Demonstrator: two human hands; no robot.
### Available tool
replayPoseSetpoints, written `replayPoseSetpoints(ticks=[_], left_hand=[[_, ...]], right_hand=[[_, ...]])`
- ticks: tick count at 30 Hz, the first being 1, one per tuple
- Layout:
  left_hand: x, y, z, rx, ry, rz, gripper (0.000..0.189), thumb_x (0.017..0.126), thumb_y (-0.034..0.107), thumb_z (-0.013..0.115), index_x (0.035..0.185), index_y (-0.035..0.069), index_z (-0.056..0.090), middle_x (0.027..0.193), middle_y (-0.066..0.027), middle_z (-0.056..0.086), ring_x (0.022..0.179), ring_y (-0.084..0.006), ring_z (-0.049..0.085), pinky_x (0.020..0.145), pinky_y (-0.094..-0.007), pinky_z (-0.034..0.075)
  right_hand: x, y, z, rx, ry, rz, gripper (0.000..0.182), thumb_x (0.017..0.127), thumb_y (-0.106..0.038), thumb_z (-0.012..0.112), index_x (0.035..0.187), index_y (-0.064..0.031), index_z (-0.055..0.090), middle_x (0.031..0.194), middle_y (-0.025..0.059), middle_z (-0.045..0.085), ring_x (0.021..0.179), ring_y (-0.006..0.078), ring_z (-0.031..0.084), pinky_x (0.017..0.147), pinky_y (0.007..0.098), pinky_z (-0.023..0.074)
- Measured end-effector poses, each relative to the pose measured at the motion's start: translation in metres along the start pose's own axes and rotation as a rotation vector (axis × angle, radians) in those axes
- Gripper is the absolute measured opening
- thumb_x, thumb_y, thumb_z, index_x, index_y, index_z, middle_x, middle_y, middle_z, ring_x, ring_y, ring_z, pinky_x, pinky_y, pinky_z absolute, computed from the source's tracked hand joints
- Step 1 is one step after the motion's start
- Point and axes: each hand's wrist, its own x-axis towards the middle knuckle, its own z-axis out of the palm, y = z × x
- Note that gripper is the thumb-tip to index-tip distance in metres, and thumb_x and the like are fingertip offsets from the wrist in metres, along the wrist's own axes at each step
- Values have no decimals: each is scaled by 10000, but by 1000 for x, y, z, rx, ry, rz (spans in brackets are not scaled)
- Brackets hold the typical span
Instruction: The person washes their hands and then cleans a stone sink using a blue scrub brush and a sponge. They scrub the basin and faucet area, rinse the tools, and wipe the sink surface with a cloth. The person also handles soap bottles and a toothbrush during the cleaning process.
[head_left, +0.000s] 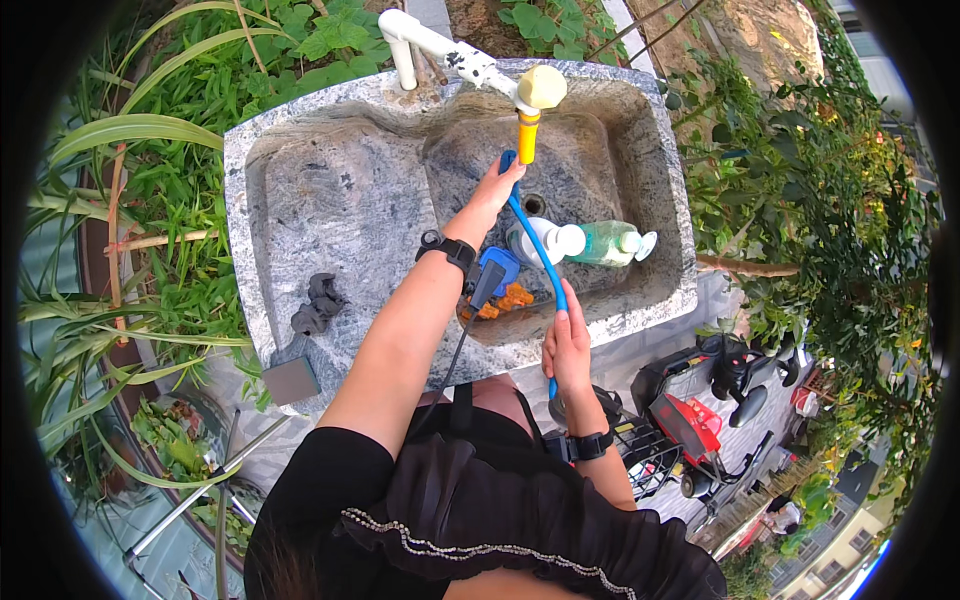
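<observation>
A long blue brush or similar handled tool (538, 244) spans both hands above the right basin of a stone sink (457, 360). My left hand (495, 187) grips its upper part just under the yellow tap nozzle (528, 139). Around its lower part is my right hand (568, 341), near the sink's front edge. Beneath the tool lie a white bottle (551, 241) and a green transparent bottle (609, 243). Whether the upper end has bristles cannot be told. A dark grey cloth (318, 304) lies crumpled on the sink's left side.
White pipe (435, 43) runs over the back rim to the tap. Orange scraps (506, 300) and the basin's drain hole (533, 203) are close by. A grey block (291, 381) sits on the front-left corner. Plants flank the sink; a red and black vehicle (694, 427) stands at the lower right.
</observation>
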Motion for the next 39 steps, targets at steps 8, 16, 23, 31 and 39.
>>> replayPoseSetpoints(ticks=[8, 16, 23, 31, 39], left_hand=[[2, -15, -27, 8, -20, -19, 510, 888, 497, 456, 1258, 152, 515, 1328, -72, 457, 1235, -238, 391, 973, -503, 281], [-4, -31, -67, 199, 144, 203, 148, 765, 212, 705, 827, 78, 710, 825, -39, 683, 818, -122, 618, 733, -278, 468], [-64, -15, -155, 489, 657, 516, 458, 812, 248, 617, 1221, 71, 512, 1299, -214, 448, 1165, -334, 470, 957, -361, 387], [-113, -34, -268, 419, 890, 372, 569, 850, 321, 538, 1315, 21, 404, 1401, -260, 284, 1326, -361, 244, 1079, -383, 225], [-103, -45, -274, 386, 757, 295, 591, 854, 343, 534, 1323, 16, 385, 1400, -235, 305, 1324, -331, 262, 1074, -378, 235]], right_hand=[[-4, 12, 11, -1090, 295, -513, 519, 883, -155, 528, 1373, -182, 359, 703, 145, 630, 517, 306, 592, 452, 368, 439], [-6, 6, 27, -1292, 237, -615, 525, 876, -178, 549, 1368, -163, 365, 770, 165, 650, 552, 305, 612, 461, 365, 461], [30, 0, 110, -1091, -140, -584, 474, 908, -235, 482, 1366, -238, 361, 636, 185, 597, 566, 373, 588, 511, 436, 448], [91, 39, 244, -1374, -378, -817, 457, 892, -221, 477, 1335, -272, 375, 605, 149, 603, 523, 353, 589, 459, 466, 453], [139, 27, 225, -1587, -131, -830, 471, 894, -235, 476, 1336, -325, 338, 629, 145, 616, 534, 350, 592, 458, 460, 458]])
